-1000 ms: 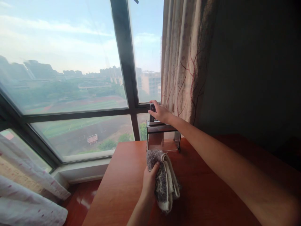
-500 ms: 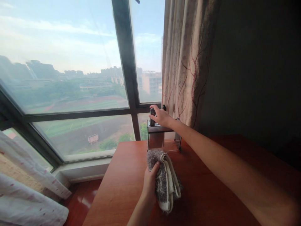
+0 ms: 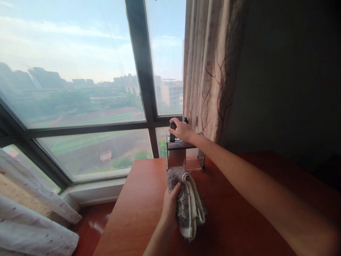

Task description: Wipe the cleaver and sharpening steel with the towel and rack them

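Observation:
A folded grey and white towel (image 3: 186, 206) is gripped in my left hand (image 3: 171, 204), its thumb pressed on the near side, above the wooden table. Farther off, my right hand (image 3: 183, 131) has its fingers curled around a small upright black object (image 3: 172, 132) whose kind I cannot make out. That object stands at the left end of the top of a small clear-sided rack (image 3: 178, 146) with dark edges. Behind the right hand, the top of another dark item (image 3: 185, 120) peeks out; the rest of it is hidden.
The reddish-brown table (image 3: 138, 199) reaches to the window corner, its left edge dropping to a dark red floor (image 3: 97, 224). Dark window frames (image 3: 87, 132) stand beyond. A patterned curtain (image 3: 210, 71) hangs behind the rack, and a pale curtain (image 3: 34, 227) is at lower left.
Almost nothing differs. Both hands keep their hold on the towel and the black object, and the view has shifted very slightly.

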Available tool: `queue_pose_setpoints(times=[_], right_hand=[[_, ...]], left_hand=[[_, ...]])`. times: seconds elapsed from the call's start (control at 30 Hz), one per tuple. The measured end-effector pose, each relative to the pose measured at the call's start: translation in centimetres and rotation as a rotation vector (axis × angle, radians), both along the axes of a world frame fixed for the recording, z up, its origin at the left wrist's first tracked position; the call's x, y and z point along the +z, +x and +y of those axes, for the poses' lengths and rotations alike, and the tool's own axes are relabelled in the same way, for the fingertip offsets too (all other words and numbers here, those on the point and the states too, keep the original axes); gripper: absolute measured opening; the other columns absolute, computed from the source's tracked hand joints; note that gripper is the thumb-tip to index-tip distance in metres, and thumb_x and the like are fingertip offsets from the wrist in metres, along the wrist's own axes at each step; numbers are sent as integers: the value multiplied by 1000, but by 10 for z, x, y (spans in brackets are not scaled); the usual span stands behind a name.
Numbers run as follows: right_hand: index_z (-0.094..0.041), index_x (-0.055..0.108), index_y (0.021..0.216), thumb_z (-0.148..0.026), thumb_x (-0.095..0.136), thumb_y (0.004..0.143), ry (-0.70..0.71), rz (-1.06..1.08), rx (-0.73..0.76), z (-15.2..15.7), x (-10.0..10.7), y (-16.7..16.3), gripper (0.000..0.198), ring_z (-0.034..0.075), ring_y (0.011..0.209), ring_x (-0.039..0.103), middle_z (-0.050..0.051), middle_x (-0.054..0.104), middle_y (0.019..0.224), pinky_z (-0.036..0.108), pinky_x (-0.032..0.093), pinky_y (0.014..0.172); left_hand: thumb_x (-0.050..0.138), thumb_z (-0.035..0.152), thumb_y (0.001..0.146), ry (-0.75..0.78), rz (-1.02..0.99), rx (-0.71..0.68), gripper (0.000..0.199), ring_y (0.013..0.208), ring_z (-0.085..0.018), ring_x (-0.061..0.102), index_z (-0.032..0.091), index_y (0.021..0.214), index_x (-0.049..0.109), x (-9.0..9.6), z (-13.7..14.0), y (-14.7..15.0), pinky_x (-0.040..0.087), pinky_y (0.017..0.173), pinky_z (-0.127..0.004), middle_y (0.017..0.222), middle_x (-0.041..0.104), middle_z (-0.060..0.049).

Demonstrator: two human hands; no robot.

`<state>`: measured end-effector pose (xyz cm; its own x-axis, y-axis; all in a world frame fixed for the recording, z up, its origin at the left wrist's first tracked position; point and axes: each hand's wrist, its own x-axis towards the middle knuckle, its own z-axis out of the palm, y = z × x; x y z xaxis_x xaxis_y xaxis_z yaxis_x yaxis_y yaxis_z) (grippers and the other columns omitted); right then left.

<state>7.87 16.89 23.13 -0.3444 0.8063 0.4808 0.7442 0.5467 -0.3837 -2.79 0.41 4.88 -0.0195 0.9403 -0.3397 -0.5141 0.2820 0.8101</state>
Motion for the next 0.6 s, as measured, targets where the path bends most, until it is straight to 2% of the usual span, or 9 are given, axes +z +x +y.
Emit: queue_pose_setpoints(times=[0.17, 0.27, 0.33, 0.43, 0.6], right_hand=[[-21, 47, 129, -44, 47, 92, 33, 15, -3, -2, 20, 11, 44, 22, 79, 68, 7, 72, 100, 31, 49, 74], [-23, 57, 118, -41, 45, 93, 139, 0, -140, -3, 35, 22, 32, 25, 90, 66, 6, 72, 98, 34, 48, 78], [-24, 59, 114, -36, 46, 92, 151, -43, -243, -2, 40, 28, 28, 27, 96, 65, 7, 71, 102, 37, 47, 81], [-23, 57, 119, -35, 49, 90, 98, -98, -286, 0, 36, 34, 32, 29, 101, 63, 10, 69, 111, 40, 48, 84], [-23, 52, 128, -30, 55, 85, 28, -158, -252, 4, 17, 36, 43, 30, 107, 61, 12, 63, 125, 40, 48, 85]], left_hand=[[80, 43, 60, -30, -23, 27, 49, 70, -26, 70, 13, 96, 66, -5, 3, 1, 54, 66, -33, 74, 73, -8], [80, 44, 59, -34, -48, 20, 50, 71, -26, 70, 15, 96, 66, -7, 4, 1, 54, 65, -33, 73, 73, -8], [81, 44, 59, -33, -56, 6, 50, 71, -26, 70, 15, 96, 65, -8, 3, 1, 54, 65, -34, 73, 72, -8], [80, 43, 60, -27, -63, -8, 49, 71, -27, 70, 14, 97, 65, -7, 2, 1, 54, 65, -34, 73, 72, -8], [78, 43, 66, -18, -72, -13, 44, 73, -26, 71, 14, 97, 65, -6, 0, 2, 55, 66, -33, 76, 73, -9]])
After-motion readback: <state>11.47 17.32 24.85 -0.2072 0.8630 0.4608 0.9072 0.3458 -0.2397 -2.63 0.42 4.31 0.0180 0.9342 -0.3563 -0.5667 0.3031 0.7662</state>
